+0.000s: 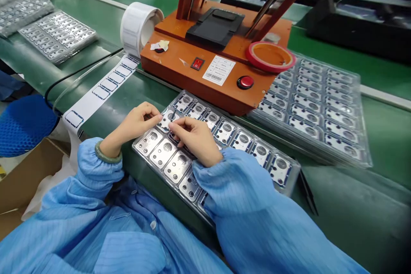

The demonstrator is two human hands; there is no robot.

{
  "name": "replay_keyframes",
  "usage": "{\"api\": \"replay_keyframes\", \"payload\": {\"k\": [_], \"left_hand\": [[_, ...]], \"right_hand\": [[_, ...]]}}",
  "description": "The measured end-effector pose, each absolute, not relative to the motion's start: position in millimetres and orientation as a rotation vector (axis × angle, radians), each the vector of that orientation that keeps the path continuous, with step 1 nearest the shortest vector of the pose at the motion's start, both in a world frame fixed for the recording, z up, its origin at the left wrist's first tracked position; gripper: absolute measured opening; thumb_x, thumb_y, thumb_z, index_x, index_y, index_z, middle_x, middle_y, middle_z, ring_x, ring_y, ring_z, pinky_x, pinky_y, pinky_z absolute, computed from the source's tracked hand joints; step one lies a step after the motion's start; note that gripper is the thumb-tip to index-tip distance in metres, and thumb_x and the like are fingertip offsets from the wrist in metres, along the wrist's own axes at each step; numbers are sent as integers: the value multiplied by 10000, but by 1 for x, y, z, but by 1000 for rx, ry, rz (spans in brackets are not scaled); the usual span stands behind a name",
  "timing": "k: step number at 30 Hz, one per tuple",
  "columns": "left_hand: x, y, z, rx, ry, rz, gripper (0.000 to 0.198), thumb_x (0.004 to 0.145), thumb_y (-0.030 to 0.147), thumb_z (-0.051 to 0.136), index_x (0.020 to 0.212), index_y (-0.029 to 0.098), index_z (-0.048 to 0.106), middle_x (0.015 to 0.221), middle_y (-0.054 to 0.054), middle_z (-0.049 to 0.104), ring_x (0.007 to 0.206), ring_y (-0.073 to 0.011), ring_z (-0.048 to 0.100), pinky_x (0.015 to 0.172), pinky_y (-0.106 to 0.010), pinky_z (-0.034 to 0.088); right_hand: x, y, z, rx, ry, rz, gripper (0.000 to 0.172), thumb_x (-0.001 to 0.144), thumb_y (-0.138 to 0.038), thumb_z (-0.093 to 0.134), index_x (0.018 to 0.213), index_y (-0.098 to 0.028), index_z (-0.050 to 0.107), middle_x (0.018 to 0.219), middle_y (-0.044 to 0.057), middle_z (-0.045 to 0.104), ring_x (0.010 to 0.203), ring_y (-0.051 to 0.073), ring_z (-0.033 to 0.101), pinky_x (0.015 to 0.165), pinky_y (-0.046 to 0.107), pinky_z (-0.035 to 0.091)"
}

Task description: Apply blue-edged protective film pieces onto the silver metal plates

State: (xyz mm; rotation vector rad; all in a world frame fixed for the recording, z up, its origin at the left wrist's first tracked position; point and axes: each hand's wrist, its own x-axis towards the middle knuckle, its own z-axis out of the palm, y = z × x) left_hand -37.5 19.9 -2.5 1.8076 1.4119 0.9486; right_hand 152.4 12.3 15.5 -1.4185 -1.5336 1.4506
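Observation:
A clear plastic tray [282, 180] with several small metal parts in its pockets lies on the green bench edge in front of me. My left hand [136, 122] rests at the tray's left end, fingers curled in a pinch at one pocket. My right hand [195, 137] lies over the tray's middle, its fingers closed and meeting the left fingertips above a metal part [167, 119]. What the fingertips pinch is too small to make out. Both arms wear blue smock sleeves.
An orange press fixture [192, 72] with a red button [245, 81] stands behind the tray. A roll of labels [138, 25] trails a strip [96, 98] down to the left. A red tape ring [270, 56] sits on the fixture. More filled trays [321, 107] lie right and far left [58, 36].

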Motion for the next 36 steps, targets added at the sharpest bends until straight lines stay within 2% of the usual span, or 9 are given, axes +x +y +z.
{"api": "replay_keyframes", "payload": {"k": [10,17,27,36], "left_hand": [[-38,19,-6,1956,1318,944,87,834,253,587,794,183,622,946,-60,586,832,-146,559,723,-280,467],[-38,21,-4,2046,1314,922,55,838,223,584,811,186,615,943,-55,578,853,-152,558,749,-294,472],[-38,20,-3,2112,1320,902,48,844,206,584,814,176,607,930,-53,579,889,-158,566,794,-306,466],[-38,20,-5,2132,1329,898,50,851,219,580,824,184,602,932,-51,581,911,-164,568,818,-319,473]], "right_hand": [[148,7,9,-1481,-1541,1328,229,775,-380,638,695,-167,664,607,7,628,553,126,569,520,261,458],[147,6,9,-1469,-1549,1299,208,792,-350,629,689,-174,671,624,13,639,596,133,585,532,259,452],[147,4,9,-1470,-1572,1263,192,796,-333,624,704,-175,681,653,18,648,625,138,588,546,264,441],[145,4,10,-1484,-1546,1292,181,796,-306,624,705,-161,681,622,8,632,578,117,557,547,260,422]]}}
